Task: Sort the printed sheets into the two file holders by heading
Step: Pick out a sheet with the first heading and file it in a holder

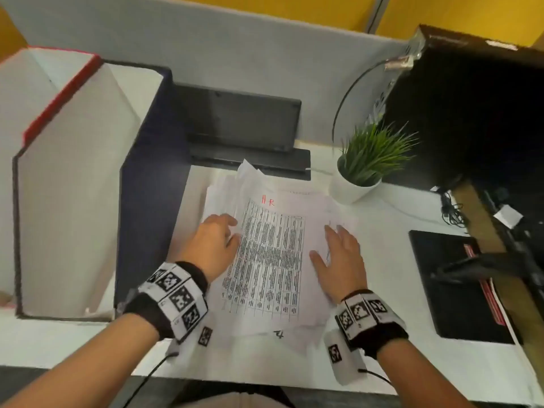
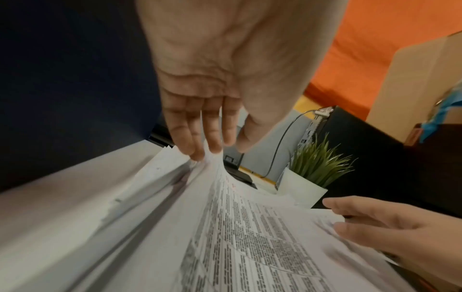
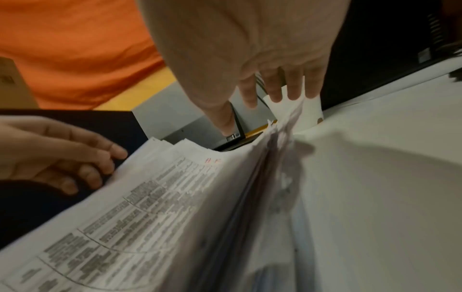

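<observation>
Pile of printed sheets (image 1: 273, 260) flat on the counter (image 1: 391, 207), roughly mid-way across, top sheet headed "HR". Left hand (image 1: 216, 241) at the pile's left edge, right hand (image 1: 341, 262) on its right part, fingers flat. Two file holders side by side left of the pile: the nearer file holder (image 1: 147, 184) just beside it, the other file holder (image 1: 47, 119) further left. Behind the pile, a monitor base (image 1: 253, 160) against the partition. Potted plant (image 1: 365, 166) behind and right of the pile, near its far corner. Mouse pad (image 1: 453, 278) well right. Computer tower (image 1: 477, 113) behind the plant, perhaps on the counter.
</observation>
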Demonstrator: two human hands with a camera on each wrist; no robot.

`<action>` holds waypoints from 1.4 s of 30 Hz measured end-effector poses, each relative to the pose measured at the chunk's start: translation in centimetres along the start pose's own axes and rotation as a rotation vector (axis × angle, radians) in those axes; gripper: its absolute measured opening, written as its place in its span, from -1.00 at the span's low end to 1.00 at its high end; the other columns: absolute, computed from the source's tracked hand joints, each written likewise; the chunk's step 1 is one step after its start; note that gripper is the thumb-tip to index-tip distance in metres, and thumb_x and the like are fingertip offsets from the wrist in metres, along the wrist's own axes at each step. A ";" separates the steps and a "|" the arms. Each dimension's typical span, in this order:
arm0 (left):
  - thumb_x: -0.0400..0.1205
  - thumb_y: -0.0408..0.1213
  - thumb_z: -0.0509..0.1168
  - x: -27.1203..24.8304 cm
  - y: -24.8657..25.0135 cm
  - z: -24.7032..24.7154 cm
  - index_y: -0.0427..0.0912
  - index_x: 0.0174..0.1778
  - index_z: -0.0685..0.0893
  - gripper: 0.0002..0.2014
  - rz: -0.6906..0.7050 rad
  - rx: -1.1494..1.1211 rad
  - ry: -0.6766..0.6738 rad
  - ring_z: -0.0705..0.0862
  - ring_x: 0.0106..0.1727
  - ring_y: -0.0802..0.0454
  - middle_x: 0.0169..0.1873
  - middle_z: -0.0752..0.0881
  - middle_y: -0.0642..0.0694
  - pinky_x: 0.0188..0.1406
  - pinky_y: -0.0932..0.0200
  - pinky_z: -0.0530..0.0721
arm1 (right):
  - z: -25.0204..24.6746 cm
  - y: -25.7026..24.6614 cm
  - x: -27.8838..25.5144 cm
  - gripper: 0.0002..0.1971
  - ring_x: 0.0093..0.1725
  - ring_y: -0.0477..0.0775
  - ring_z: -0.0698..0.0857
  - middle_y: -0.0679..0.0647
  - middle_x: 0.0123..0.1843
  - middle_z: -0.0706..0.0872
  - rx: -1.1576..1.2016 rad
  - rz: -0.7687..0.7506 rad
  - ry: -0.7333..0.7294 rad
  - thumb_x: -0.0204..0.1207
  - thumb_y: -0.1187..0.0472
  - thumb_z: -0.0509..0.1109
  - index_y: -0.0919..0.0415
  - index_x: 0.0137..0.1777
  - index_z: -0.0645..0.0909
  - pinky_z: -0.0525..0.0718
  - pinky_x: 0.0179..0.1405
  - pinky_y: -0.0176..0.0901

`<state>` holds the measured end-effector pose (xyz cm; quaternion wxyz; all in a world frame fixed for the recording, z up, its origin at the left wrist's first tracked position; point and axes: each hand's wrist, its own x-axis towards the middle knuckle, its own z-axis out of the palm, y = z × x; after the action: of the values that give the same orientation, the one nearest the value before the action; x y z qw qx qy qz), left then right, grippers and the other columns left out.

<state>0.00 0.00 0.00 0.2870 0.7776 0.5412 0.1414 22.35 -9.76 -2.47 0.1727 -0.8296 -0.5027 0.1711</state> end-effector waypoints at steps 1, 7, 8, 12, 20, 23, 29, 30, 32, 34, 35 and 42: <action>0.63 -0.23 0.24 0.8 -0.1 0.5 -0.16 0.28 0.55 -0.70 -0.026 0.006 0.017 0.63 -0.10 -0.01 0.03 0.62 -0.14 0.05 0.04 0.65 | 0.4 0.0 0.3 -0.38 0.63 0.11 0.08 0.11 0.67 0.11 -0.050 -0.020 -0.015 0.61 -0.02 0.24 0.09 0.61 0.16 0.10 0.63 0.00; 0.59 -0.04 0.31 3.2 -0.8 2.3 -0.26 0.25 0.53 -0.58 -0.219 0.117 -0.007 0.65 0.08 -0.17 0.07 0.66 -0.22 -0.03 0.01 0.62 | 2.4 0.2 1.1 -0.34 0.66 0.12 0.00 0.12 0.69 0.03 -0.160 -0.022 -0.182 0.61 -0.10 0.20 0.07 0.63 0.08 -0.08 0.65 0.14; 0.56 -0.01 0.34 3.5 -1.0 2.4 -0.25 0.22 0.53 -0.56 -0.242 0.097 0.002 0.66 0.03 -0.16 0.01 0.68 -0.20 -0.07 0.03 0.63 | 2.5 0.3 1.2 -0.34 0.66 0.12 -0.01 0.12 0.69 0.01 -0.171 -0.015 -0.201 0.61 -0.11 0.20 0.06 0.63 0.07 -0.11 0.65 0.14; 0.38 0.04 0.52 4.2 -1.3 2.5 -0.18 -0.12 0.52 -0.57 -0.334 -0.026 0.074 0.55 -0.35 0.07 -0.36 0.56 0.00 -0.44 0.23 0.51 | 3.2 0.7 1.3 -0.32 0.67 0.14 -0.03 0.13 0.69 -0.02 -0.166 -0.016 -0.257 0.59 -0.15 0.22 0.05 0.63 0.10 -0.12 0.66 0.11; 0.55 -0.26 0.41 3.8 -1.3 2.7 -0.29 -0.43 0.57 -0.72 -0.256 -0.074 0.121 0.49 -0.50 0.04 -0.52 0.54 -0.09 -0.48 0.23 0.52 | 3.6 1.0 1.8 -0.29 0.63 0.14 0.01 0.09 0.64 0.16 -0.265 -0.043 -0.189 0.46 -0.22 0.34 -0.01 0.56 0.25 -0.19 0.59 0.21; 0.61 -0.36 0.32 3.1 -1.6 2.7 -0.40 -0.21 0.69 -0.84 -0.105 -0.089 0.152 0.57 -0.35 -0.05 -0.39 0.67 -0.24 -0.26 0.11 0.61 | 3.5 0.9 2.1 -0.24 0.51 0.12 0.20 0.03 0.53 0.34 -0.279 -0.030 -0.125 0.33 -0.28 0.42 -0.06 0.51 0.32 0.05 0.42 0.11; 0.66 -0.47 0.19 1.5 -2.4 2.8 -0.27 0.01 0.60 -0.89 0.036 -0.184 0.161 0.47 -0.40 0.19 -0.41 0.52 0.06 -0.30 0.28 0.46 | 3.4 1.1 2.9 0.13 0.46 0.16 0.33 0.12 0.47 0.37 0.189 0.126 -0.132 0.11 -0.01 0.70 0.06 0.61 0.10 0.31 0.50 0.15; 0.66 -0.46 0.18 1.4 -2.6 2.8 -0.24 -0.02 0.57 -0.91 0.011 -0.204 0.145 0.47 -0.40 0.18 -0.40 0.51 0.05 -0.29 0.27 0.47 | 3.3 1.2 3.0 0.16 0.43 0.15 0.38 0.13 0.43 0.40 0.289 0.144 -0.107 0.08 0.06 0.73 0.07 0.61 0.07 0.36 0.49 0.16; 0.66 -0.46 0.18 1.3 -2.7 2.6 -0.16 -0.09 0.52 -0.88 -0.021 -0.254 0.108 0.53 -0.31 0.08 -0.32 0.58 -0.01 -0.23 0.22 0.52 | 3.1 1.0 3.0 0.21 0.36 0.14 0.46 0.15 0.39 0.42 0.475 0.208 -0.065 0.04 0.18 0.75 0.06 0.62 0.03 0.45 0.43 0.16; 0.65 -0.50 0.16 1.2 -2.7 2.3 -0.18 -0.09 0.55 -0.86 -0.017 -0.233 0.070 0.62 -0.18 -0.07 -0.21 0.68 -0.11 -0.11 0.07 0.63 | 2.8 1.0 2.9 0.21 0.28 0.10 0.53 0.13 0.33 0.47 0.645 0.269 -0.050 0.06 0.29 0.73 0.02 0.61 0.01 0.54 0.34 0.07; 0.64 -0.53 0.16 1.2 -2.7 2.2 -0.19 -0.07 0.59 -0.83 -0.012 -0.190 0.059 0.63 -0.15 -0.12 -0.21 0.70 -0.12 -0.06 -0.02 0.64 | 2.7 1.0 2.8 0.12 0.21 0.08 0.57 0.10 0.27 0.52 0.712 0.281 -0.053 0.08 0.33 0.72 0.03 0.57 0.09 0.58 0.25 -0.01; 0.57 -0.61 0.12 1.8 -2.5 0.7 -0.13 -0.19 0.70 -0.67 -0.082 -0.148 -0.009 0.54 -0.29 -0.12 -0.39 0.67 -0.18 -0.15 0.01 0.60 | 2.0 2.7 1.9 -0.82 -0.28 -0.05 0.64 0.01 -0.29 0.70 0.690 0.184 -0.052 0.32 0.37 0.57 0.14 -0.26 0.62 0.55 -0.35 -0.53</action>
<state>-0.82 2.08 -2.23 0.3517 0.7322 0.5593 0.1657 24.32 -8.99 -5.66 0.4134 -0.7596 -0.3429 0.3667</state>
